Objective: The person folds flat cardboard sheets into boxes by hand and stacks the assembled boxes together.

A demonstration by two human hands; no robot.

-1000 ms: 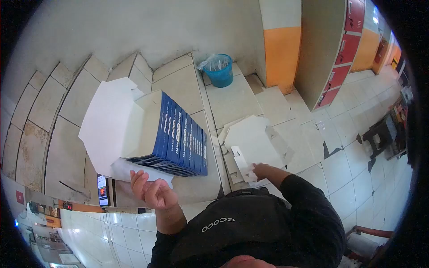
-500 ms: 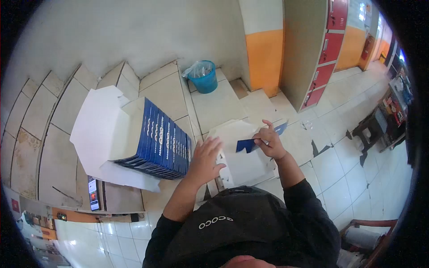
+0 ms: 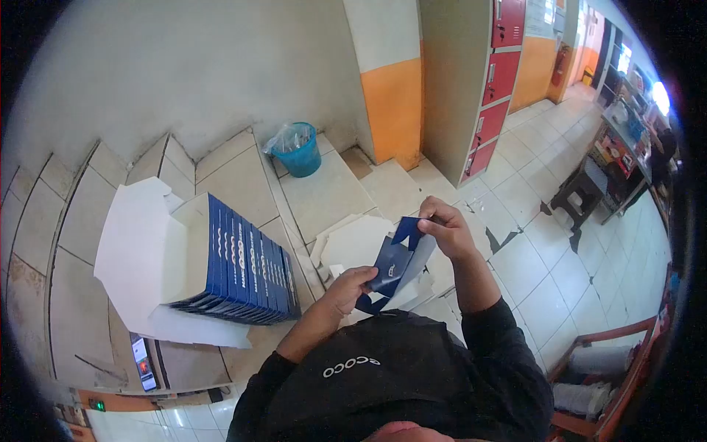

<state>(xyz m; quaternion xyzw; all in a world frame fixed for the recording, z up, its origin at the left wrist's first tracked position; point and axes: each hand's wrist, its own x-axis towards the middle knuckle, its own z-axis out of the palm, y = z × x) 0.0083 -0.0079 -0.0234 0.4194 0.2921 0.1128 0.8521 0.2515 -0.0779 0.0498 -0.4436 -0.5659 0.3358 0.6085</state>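
Note:
Both hands hold a blue folding carton (image 3: 392, 264) with its flaps sticking out, in front of my chest. My left hand (image 3: 347, 291) pinches its lower left side, the thumb on top. My right hand (image 3: 448, 230) grips a flap at its upper right end. Beneath the carton lie pale cardboard pieces (image 3: 355, 239) on a step. To the left, a white open box (image 3: 129, 258) holds a tight row of blue printed boxes (image 3: 247, 269).
A phone (image 3: 144, 362) lies at the left step edge. On the steps ahead stands a blue bin (image 3: 298, 152) with a plastic liner. Red-doored lockers (image 3: 486, 103) rise behind. A dark stool (image 3: 578, 190) and a reddish rack with white rolls (image 3: 602, 361) are to the right.
My left hand has come over to the right and taken hold of the blue carton. The right hand has turned it, so more of its printed face shows. The view has shifted right.

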